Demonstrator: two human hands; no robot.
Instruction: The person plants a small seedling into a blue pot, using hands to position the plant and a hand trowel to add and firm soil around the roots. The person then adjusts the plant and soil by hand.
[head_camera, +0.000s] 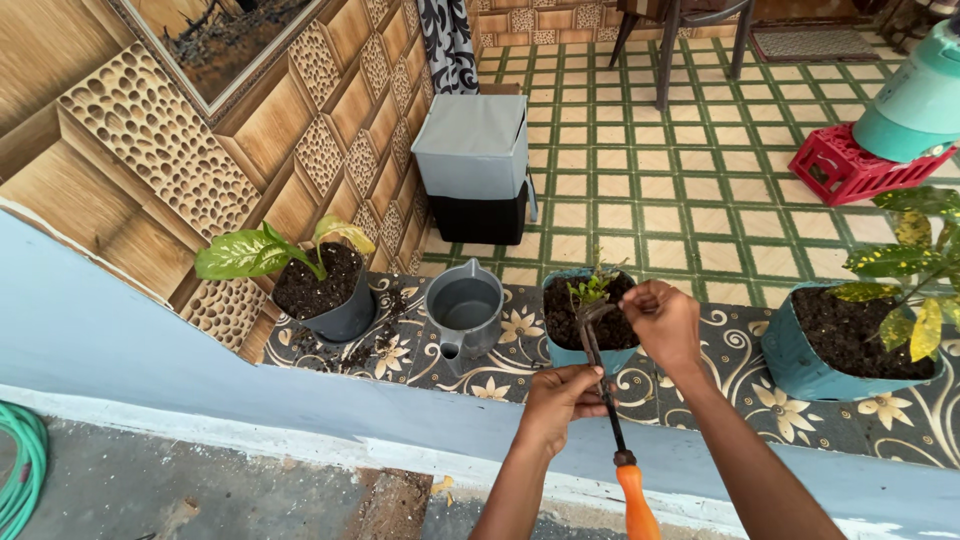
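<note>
Orange-handled metal hand fork (612, 420) is clasped mid-shaft by the left hand (560, 405) while the right hand (662, 322) pinches its tines over the teal seedling pot (590, 318), steadying it.

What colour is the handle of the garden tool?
Orange, on the garden tool's handle, seen in the head view.
</note>
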